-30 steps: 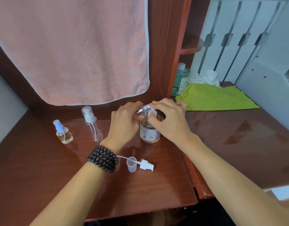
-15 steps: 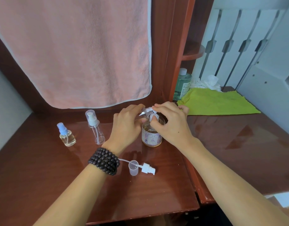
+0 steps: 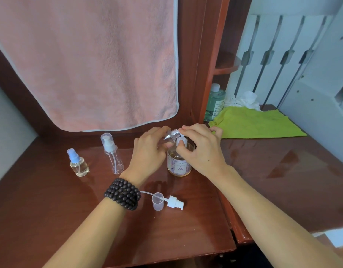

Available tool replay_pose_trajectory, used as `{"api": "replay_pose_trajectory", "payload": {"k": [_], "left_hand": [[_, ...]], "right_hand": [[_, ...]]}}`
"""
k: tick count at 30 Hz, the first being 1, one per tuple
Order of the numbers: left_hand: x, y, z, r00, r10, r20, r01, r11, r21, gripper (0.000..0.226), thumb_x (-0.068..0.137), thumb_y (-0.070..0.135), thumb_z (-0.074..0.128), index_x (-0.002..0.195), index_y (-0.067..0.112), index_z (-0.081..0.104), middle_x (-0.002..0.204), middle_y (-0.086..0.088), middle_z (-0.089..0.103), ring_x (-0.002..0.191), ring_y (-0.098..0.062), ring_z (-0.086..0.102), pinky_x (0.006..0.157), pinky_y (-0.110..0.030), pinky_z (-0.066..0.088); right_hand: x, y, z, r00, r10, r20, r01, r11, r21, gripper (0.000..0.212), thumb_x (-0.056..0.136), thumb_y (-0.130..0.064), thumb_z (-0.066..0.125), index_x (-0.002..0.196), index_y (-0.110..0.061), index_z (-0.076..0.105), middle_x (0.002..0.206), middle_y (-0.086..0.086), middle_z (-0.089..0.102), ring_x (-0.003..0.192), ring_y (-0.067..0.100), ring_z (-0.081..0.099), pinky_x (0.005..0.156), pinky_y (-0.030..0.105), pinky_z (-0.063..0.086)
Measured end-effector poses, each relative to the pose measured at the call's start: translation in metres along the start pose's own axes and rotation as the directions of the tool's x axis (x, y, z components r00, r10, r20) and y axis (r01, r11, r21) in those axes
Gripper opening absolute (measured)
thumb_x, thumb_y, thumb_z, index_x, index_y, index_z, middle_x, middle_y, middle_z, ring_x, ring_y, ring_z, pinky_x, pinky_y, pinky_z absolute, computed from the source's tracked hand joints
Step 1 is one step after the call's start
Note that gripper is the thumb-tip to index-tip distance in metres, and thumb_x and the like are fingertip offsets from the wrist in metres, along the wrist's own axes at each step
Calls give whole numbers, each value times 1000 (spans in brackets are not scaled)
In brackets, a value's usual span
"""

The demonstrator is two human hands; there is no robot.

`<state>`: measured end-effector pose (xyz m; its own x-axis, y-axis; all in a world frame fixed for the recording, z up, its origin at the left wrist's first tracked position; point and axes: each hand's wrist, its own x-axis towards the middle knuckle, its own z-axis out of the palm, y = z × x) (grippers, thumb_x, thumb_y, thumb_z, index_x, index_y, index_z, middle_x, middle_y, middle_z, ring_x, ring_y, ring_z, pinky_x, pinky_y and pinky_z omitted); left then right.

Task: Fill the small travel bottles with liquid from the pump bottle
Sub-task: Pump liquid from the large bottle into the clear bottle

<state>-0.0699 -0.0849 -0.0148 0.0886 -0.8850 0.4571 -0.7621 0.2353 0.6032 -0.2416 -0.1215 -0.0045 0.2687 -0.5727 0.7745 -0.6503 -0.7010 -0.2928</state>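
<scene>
The pump bottle (image 3: 179, 163), clear with amber liquid and a pale label, stands mid-desk. My left hand (image 3: 150, 153) holds a small clear travel bottle (image 3: 171, 133) tilted sideways, its threaded neck at the pump's white nozzle. My right hand (image 3: 200, 149) curls over the white pump head (image 3: 181, 141), fingers on top of it. To the left stand a short spray bottle (image 3: 78, 163) with a blue top and some clear liquid, and a tall slim travel bottle (image 3: 112, 153) with its cap on. A removed white pump top (image 3: 173, 203) with its tube and a small clear cap (image 3: 157, 201) lie nearer me.
A pink towel (image 3: 89, 60) hangs behind the desk (image 3: 50, 219). On the adjoining right desk (image 3: 283, 180) lie a green cloth (image 3: 257, 122), a white crumpled tissue (image 3: 244, 99) and a green liquid bottle (image 3: 215, 101). A wooden upright (image 3: 211, 55) divides the two.
Both hands stay at the pump bottle with the small bottle at the nozzle; nothing has visibly moved apart from a slight shift of the camera.
</scene>
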Motion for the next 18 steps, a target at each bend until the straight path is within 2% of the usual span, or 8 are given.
{"api": "replay_pose_trajectory", "payload": {"k": [6, 11, 18], "left_hand": [[1, -3, 3, 1000, 11, 4, -11, 1000, 7, 37, 83, 29, 60, 119, 33, 59, 104, 14, 62, 99, -20, 64, 88, -53, 51], [-1, -5, 6, 1000, -10, 21, 10, 1000, 5, 35, 82, 30, 59, 117, 30, 60, 102, 10, 63, 98, -22, 63, 87, -52, 51], [2, 0, -2, 1000, 12, 15, -12, 1000, 3, 33, 83, 31, 59, 116, 34, 58, 100, 14, 61, 98, -19, 62, 87, -52, 52]], "right_hand": [[2, 2, 2, 1000, 29, -10, -29, 1000, 2, 19, 76, -28, 68, 91, -24, 79, 97, -12, 72, 91, 7, 65, 86, 44, 33], [-1, 3, 6, 999, 43, 17, -43, 999, 0, 18, 76, -29, 68, 88, -24, 79, 92, -12, 70, 88, 7, 64, 86, 36, 26], [0, 2, 0, 1000, 25, 15, -25, 999, 36, 25, 79, -31, 64, 98, -23, 79, 104, -12, 71, 94, 5, 64, 88, 37, 28]]}}
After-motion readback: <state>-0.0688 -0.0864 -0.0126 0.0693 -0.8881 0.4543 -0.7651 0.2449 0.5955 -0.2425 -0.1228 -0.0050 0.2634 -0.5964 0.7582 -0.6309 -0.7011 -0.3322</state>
